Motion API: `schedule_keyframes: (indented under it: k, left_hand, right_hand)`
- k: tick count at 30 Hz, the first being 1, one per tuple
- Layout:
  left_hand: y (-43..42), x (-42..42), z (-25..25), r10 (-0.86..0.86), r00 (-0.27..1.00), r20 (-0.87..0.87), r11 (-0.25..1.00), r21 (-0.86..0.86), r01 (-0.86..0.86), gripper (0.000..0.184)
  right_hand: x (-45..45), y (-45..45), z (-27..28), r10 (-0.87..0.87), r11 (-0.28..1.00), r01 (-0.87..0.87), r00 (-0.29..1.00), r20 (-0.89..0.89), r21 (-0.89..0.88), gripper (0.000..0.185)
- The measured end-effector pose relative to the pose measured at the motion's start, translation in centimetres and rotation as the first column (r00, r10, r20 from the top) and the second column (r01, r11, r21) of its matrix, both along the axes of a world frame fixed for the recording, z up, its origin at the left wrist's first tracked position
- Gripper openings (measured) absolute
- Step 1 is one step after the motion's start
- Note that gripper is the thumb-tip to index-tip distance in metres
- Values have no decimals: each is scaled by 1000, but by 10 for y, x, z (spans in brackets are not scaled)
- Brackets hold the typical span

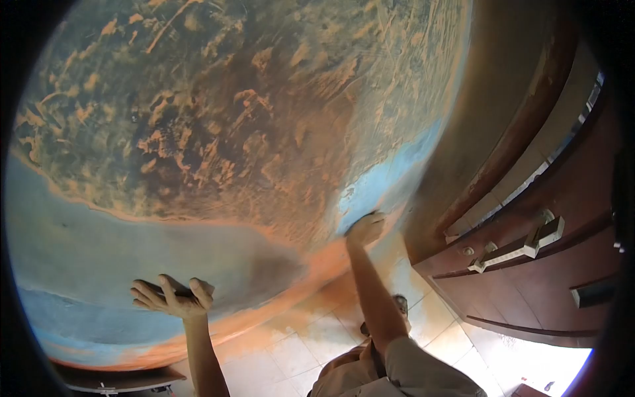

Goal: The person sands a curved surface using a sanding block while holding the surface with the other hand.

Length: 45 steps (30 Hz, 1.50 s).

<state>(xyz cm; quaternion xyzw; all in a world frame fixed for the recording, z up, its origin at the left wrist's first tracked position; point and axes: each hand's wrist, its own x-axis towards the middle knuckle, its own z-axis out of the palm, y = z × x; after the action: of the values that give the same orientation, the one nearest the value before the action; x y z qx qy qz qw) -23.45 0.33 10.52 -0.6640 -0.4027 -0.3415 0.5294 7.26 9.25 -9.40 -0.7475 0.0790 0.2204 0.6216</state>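
Note:
A large curved surface (264, 132) fills most of the head view, with rough brown and green texture bordered by blue and orange paint. My left hand (173, 299) is at its lower grey-blue band, fingers spread. A dark strip shows between those fingers; I cannot tell whether it is shadow or a thin object. My right hand (366, 229) is against the surface at the lower end of a bright light-blue patch (390, 173). Its fingers are bent and close together, and whatever is under them is hidden. The right arm is stretched out from a khaki sleeve (417, 367).
To the right stands a dark red-brown door (529, 284) with a long metal handle (519, 251). Pale floor tiles (291, 354) lie below, and bright light enters at the lower right. A dark ledge (126, 378) shows at the lower left.

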Motion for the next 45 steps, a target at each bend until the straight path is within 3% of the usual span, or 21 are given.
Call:
schedule_keyframes:
  k: [3,5,7,12,15,17,19,22,25,27,29,30,31,33,34,38,40,45]
  left_hand:
    - [-3,0,-1,14,1000,18,1000,-16,-14,59]
    - [1,-1,3,-7,1000,-16,1000,-9,7,59]
    - [-5,2,2,37,999,-18,999,-7,-37,60]
    - [1,-3,-2,-30,999,40,1000,4,30,60]
    - [4,0,5,10,1000,-11,1000,1,-10,61]
    - [1,1,3,3,1000,-17,1000,12,-3,61]
    - [3,-1,3,17,1000,-17,999,27,-16,62]
    - [-3,0,-3,5,1000,19,1000,-9,-5,61]
    - [-4,-3,-2,22,1000,-9,1000,-16,-22,60]
    - [-1,-2,0,11,1000,-14,1000,2,-11,61]
    - [0,-3,-1,20,1000,-21,999,34,-19,62]
    - [2,-2,-1,-1,1000,-19,999,50,2,62]
    - [6,0,-1,0,1000,-5,998,63,0,62]
    - [-2,0,-2,19,1000,3,1000,17,-19,62]
    - [-2,-1,-3,30,1000,5,999,13,-30,62]
    - [2,1,0,-21,999,-29,999,42,22,61]
    - [1,2,2,-8,999,-35,999,45,9,60]
    - [3,2,-2,1,1000,-19,998,67,1,60]
  right_hand:
    - [-20,8,-22,-85,992,68,981,173,103,50]
    - [-10,9,-23,-55,992,41,992,114,122,51]
    - [6,8,-43,42,989,-57,993,-114,-138,52]
    - [-28,2,16,-43,997,42,999,12,68,53]
    - [-26,3,-4,-57,988,52,998,28,147,52]
    - [-6,14,-65,61,966,-79,995,-81,-246,51]
    - [0,10,-54,11,994,-27,990,-138,-110,50]
    - [-41,-6,-7,-1,994,-13,992,129,107,49]
    - [-36,-10,-2,68,981,-75,997,48,181,49]
    - [-26,-4,-27,52,980,-69,994,94,189,49]
    - [-8,11,-69,-89,989,114,964,-253,89,49]
    - [-8,11,-76,-54,989,86,965,-256,117,50]
    - [-14,13,-64,-50,988,84,969,-243,131,50]
    - [-53,-15,-20,95,994,-101,989,112,51,49]
    - [-60,-22,-2,118,990,-117,993,-12,82,50]
    - [-52,-15,-23,24,976,-38,998,66,214,52]
    - [-40,-9,-28,-23,990,48,982,-187,131,52]
    - [-67,-25,10,73,994,-73,997,10,77,51]
